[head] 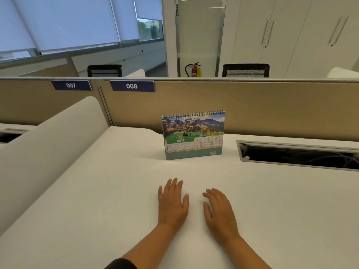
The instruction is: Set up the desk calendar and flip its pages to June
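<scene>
A spiral-bound desk calendar (193, 135) stands upright on the white desk (97, 191), close to the beige partition. Its front page shows a mountain photo and the word JUNE on a green band. My left hand (172, 202) lies flat, palm down, on the desk in front of the calendar, fingers slightly spread. Beside it on the right, my right hand (219, 208) also rests palm down, holding nothing. Both hands are well short of the calendar and do not touch it.
An open cable tray slot (299, 155) is cut into the desk at the right. A white curved divider (48, 144) borders the desk on the left. The partition (252, 107) carries labels 007 and 008. Chairs and a fire extinguisher (194, 69) stand beyond it.
</scene>
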Demonstrator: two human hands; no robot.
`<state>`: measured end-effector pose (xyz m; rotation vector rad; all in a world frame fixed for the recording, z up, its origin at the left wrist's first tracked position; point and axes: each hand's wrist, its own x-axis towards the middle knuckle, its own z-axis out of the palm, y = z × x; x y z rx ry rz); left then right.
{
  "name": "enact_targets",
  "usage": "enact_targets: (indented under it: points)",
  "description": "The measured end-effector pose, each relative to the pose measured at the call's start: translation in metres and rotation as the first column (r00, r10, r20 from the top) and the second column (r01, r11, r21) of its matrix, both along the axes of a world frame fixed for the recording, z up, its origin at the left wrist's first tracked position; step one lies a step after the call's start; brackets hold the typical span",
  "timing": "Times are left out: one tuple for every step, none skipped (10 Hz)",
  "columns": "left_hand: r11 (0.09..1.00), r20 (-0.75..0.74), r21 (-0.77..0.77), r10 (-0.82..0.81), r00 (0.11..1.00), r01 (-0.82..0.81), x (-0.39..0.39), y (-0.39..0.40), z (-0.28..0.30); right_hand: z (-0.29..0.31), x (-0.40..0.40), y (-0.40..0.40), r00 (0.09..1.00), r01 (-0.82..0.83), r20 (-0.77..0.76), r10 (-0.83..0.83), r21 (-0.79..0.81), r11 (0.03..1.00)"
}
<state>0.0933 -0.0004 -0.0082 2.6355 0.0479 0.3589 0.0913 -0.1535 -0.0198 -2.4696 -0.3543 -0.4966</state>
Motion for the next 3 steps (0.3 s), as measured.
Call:
enact_targets:
  points:
    - [0.997,0.016,0.021,-0.077,0.997,0.077,-0.005,-0.019,0.024,0.007,-0.004,0.001,1.000,-0.029,0.002,0.029,-0.006,1.000]
    - [0.985,0.026,0.097,-0.148,0.989,0.144,-0.008,-0.032,0.054,0.012,-0.011,-0.003,0.993,-0.067,-0.087,0.074,0.077,0.995]
    - [0.974,0.053,0.163,-0.165,0.985,0.155,-0.008,-0.044,0.087,0.019,-0.024,-0.007,0.996,-0.031,-0.073,0.043,0.167,0.985]
